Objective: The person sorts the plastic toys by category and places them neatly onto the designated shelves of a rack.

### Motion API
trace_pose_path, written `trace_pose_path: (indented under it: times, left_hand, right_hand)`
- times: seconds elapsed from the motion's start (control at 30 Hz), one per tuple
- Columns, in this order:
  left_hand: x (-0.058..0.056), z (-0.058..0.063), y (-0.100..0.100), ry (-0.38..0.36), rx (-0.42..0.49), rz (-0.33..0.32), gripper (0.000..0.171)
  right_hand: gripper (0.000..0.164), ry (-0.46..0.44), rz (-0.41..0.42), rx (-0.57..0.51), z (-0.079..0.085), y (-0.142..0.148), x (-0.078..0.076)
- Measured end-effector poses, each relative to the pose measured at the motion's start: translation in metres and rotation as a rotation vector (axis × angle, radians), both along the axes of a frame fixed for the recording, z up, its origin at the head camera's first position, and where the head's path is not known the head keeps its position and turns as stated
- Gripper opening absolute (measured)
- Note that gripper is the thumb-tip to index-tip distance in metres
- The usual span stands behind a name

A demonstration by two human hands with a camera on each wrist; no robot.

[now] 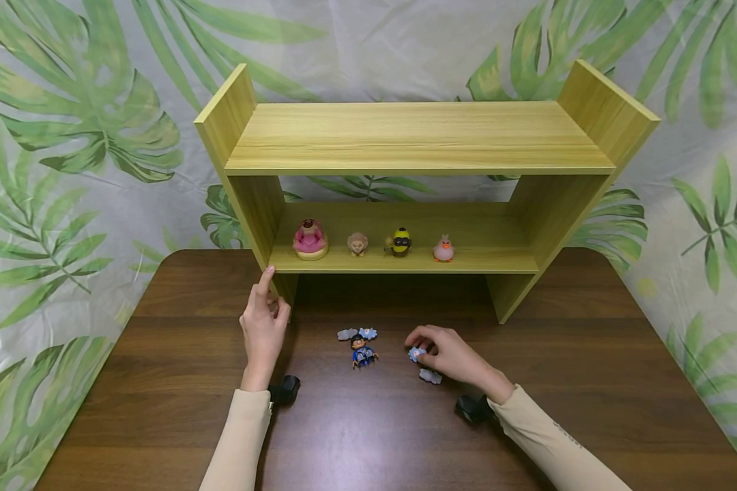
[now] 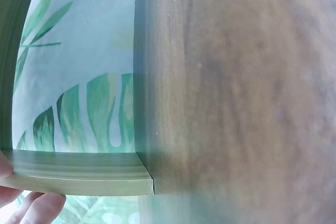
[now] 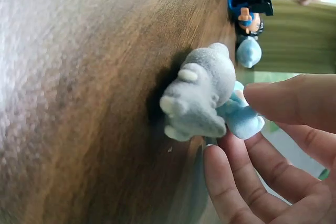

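Note:
My right hand pinches a small light blue figurine between thumb and fingers, low over the table. Beside it a fuzzy grey animal figurine lies on the wood, nearer the right wrist camera. With thumb and fingers on opposite faces, my left hand grips the left side panel of a wooden shelf unit; its index finger points up along the panel's front edge. Between the hands lie a dark-haired toy figure in blue, a grey figurine and another light blue one.
On the lower shelf stand a pink bear figure, a small lion, a yellow-capped figure in goggles and a pink bird-like figure. The brown table runs under the unit, before a leaf-print cloth.

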State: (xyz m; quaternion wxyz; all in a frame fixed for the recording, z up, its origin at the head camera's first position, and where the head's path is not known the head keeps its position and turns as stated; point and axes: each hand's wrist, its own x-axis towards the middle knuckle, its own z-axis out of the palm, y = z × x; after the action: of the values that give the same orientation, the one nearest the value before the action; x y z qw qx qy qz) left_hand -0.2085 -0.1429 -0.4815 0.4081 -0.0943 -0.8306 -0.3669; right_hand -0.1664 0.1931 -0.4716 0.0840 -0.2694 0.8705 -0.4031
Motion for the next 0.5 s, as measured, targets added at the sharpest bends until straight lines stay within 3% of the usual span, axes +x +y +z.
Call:
trace_pose_path:
  times: [0.5]
  left_hand:
    - [0.0005,0.0008,0.0,0.002,0.001,0.002,0.074]
  right_hand:
    - [0.023,0.039,0.006,0.034,-0.0034,-0.0001,0.0018]
